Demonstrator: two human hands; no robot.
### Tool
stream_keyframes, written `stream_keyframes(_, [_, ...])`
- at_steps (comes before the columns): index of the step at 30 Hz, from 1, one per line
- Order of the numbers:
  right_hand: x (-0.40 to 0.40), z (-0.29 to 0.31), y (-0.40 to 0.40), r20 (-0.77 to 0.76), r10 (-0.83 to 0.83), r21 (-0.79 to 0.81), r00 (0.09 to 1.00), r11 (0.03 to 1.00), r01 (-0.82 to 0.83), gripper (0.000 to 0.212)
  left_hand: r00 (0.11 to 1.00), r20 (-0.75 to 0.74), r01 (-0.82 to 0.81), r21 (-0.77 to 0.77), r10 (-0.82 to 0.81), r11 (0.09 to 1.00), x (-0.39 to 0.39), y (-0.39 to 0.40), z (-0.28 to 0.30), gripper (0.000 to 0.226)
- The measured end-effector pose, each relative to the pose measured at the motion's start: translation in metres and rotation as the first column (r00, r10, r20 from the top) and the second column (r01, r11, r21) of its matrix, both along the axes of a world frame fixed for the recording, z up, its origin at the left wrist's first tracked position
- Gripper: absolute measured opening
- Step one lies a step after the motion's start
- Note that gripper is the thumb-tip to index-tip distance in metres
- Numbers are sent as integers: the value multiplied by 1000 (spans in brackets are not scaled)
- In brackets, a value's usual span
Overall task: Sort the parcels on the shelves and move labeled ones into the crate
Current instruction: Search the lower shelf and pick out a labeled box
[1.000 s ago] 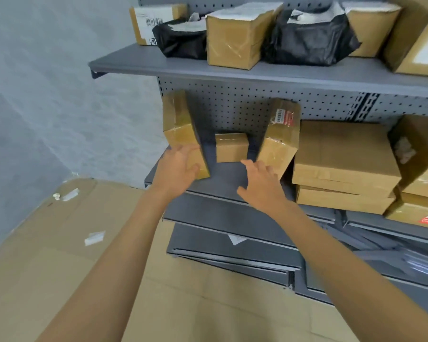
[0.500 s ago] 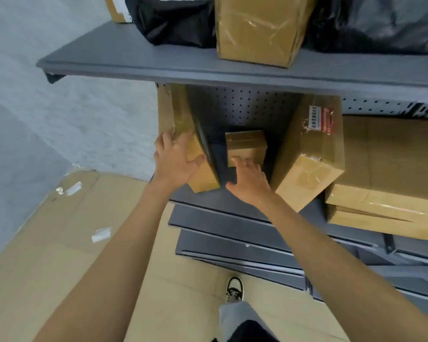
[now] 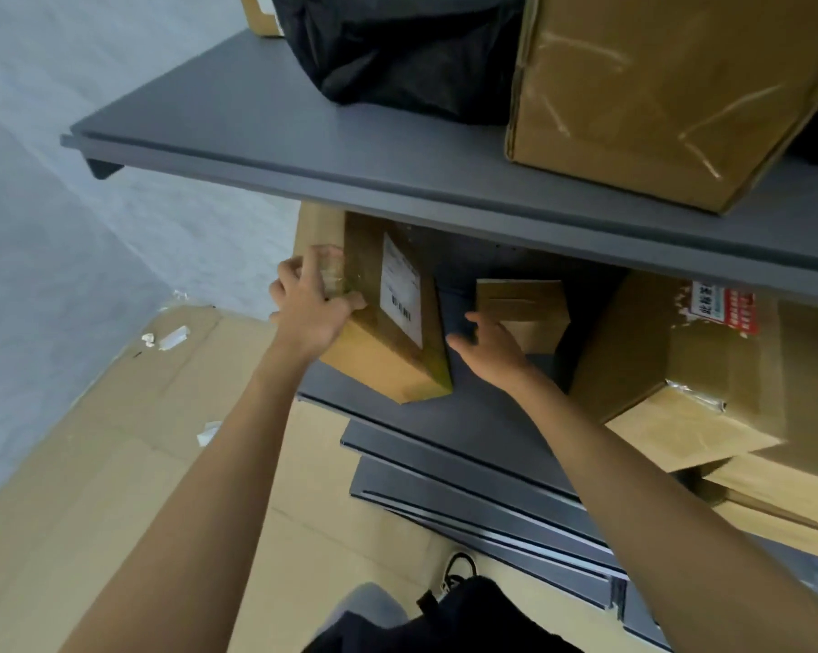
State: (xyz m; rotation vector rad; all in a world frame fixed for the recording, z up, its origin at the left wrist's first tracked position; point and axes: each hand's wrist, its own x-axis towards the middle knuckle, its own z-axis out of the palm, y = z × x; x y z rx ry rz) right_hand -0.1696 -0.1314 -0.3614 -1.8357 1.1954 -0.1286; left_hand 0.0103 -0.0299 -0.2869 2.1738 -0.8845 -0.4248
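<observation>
1. Left hand (image 3: pixel 310 309) grips the upper left edge of a tall labelled parcel (image 3: pixel 388 322), fingers curled round it; the parcel stands tilted on the lower shelf (image 3: pixel 482 417), its white barcode label (image 3: pixel 400 289) facing right.
2. Right hand (image 3: pixel 491 348) is spread and holds nothing, just in front of a small box (image 3: pixel 522 306) further back.
3. Beside it on the right leans a larger box (image 3: pixel 680 369) with a red sticker (image 3: pixel 722 309).
</observation>
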Motion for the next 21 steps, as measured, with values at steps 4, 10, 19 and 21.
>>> stream_keyframes(4, [11, -12, 10, 44, -119, 357, 992, 929, 96, 93, 966, -259, -37, -75, 17, 996, 32, 20, -4, 55])
stream_keyframes(10, [7, -24, 22, 74, -220, 415, 973, 894, 171, 107, 845, -531, -18, -154, -67, 988, 36, 34, -24, 57])
stream_keyframes(19, [-12, -35, 64, -116, -282, 150, 952, 943, 297, 115, 735, -670, 122, -14, -99, 992, 38, 71, -76, 75])
stream_keyframes(21, [-16, -35, 73, -114, -299, 119, 947, 943, 312, 113, 732, -673, 158, 14, -108, 987, 41, 74, -85, 76])
